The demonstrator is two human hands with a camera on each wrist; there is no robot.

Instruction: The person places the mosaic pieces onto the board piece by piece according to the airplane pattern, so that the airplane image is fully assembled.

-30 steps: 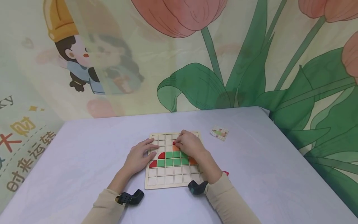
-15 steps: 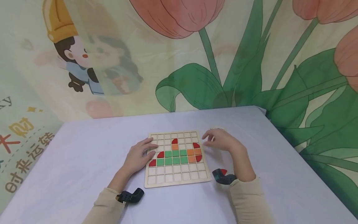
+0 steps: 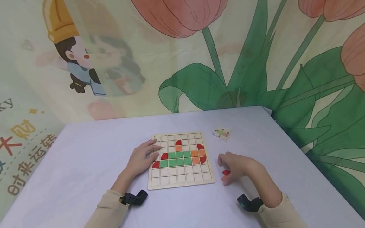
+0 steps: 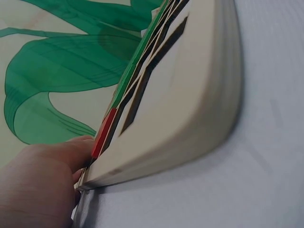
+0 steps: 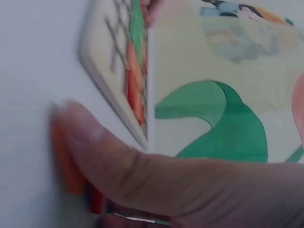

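Observation:
A wooden grid board lies on the table, with several green, orange and red tiles set in its cells. My left hand rests on the board's left edge with relaxed fingers; in the left wrist view its thumb lies by a red tile. Right of the board, my right hand is low over a loose red tile and a loose orange tile. Its thumb is right at the orange tile in the right wrist view, while the fingers arch apart from the thumb.
A small pattern card lies beyond the board's right corner on the white-covered table. Behind the table hangs a printed cloth with tulips. Black wrist cameras sit on both wrists.
A red tile stays in the upper cell where my right hand was pinching it. That hand has moved right off the board, then down to the loose tiles. My left hand holds its place.

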